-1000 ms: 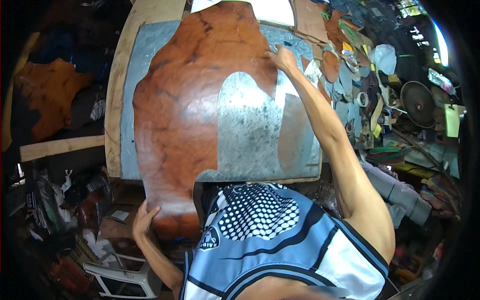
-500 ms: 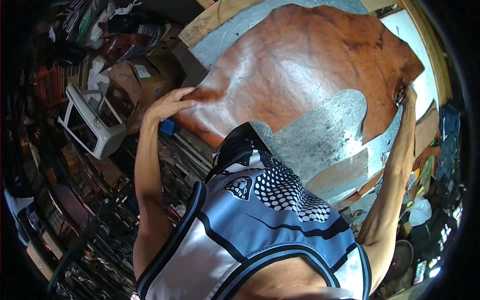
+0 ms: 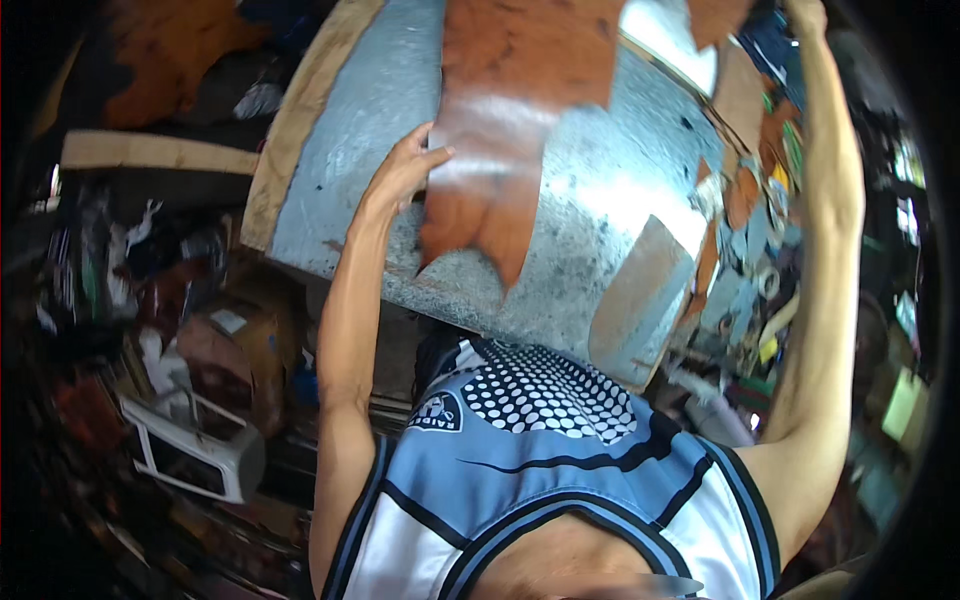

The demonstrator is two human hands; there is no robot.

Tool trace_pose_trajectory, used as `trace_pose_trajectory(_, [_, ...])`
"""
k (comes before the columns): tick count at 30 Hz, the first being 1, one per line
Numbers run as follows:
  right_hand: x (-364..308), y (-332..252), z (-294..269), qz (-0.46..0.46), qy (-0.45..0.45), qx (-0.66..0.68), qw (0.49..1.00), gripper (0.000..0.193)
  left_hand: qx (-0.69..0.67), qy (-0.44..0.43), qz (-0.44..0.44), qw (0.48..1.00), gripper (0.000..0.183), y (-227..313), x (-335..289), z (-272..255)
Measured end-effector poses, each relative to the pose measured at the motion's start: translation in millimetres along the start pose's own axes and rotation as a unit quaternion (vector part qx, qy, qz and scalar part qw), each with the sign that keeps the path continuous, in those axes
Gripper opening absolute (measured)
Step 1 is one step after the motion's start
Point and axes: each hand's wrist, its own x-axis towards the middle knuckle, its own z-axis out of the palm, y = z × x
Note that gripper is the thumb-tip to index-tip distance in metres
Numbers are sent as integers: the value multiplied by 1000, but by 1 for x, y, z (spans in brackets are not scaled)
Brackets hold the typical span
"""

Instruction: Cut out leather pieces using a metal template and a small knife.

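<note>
A large glossy brown leather hide (image 3: 525,60) lies over a metal-topped table (image 3: 340,180) and runs out of the top of the view. Its lower end narrows to two ragged points around a curved notch. My left hand (image 3: 403,172) pinches the hide's left edge, thumb on top and fingers mostly underneath. At the top right corner, my right hand (image 3: 806,18) is stretched far out, its fingers cut off by the frame edge. Near that hand a further brown leather part (image 3: 712,20) shows; whether the hand grips it is hidden.
A wooden edge (image 3: 300,120) borders the table's left side. A brown flat piece (image 3: 640,290) lies at its near right. Leather scraps (image 3: 742,195) and clutter crowd the right. On the lower left are a white plastic frame (image 3: 195,450) and a cardboard box (image 3: 255,345).
The view has shifted, and the hide now lies farther away, with more metal tabletop exposed. My right arm has reached up and away; my left hand still pinches the hide's edge.
</note>
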Motion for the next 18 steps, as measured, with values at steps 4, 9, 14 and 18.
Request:
trace_pose_trajectory(4, [-173, 105, -71, -247, -129, -139, 950, 38, -15, -45, -65, 997, 65, -29, 37, 13])
trace_pose_trajectory(9, [-474, 64, -140, 205, -387, -271, 857, 60, 72, -15, -43, 996, 61, -51, 17, 13])
trace_pose_trajectory(14, [-632, 67, -190, 159, -248, -336, 895, 63, 125, -31, 21, 991, 60, -62, 17, 28])
trace_pose_trajectory(18, [-640, 39, -195, 250, -264, -315, 877, 59, 185, -68, 2, 980, 63, -56, -15, 26])
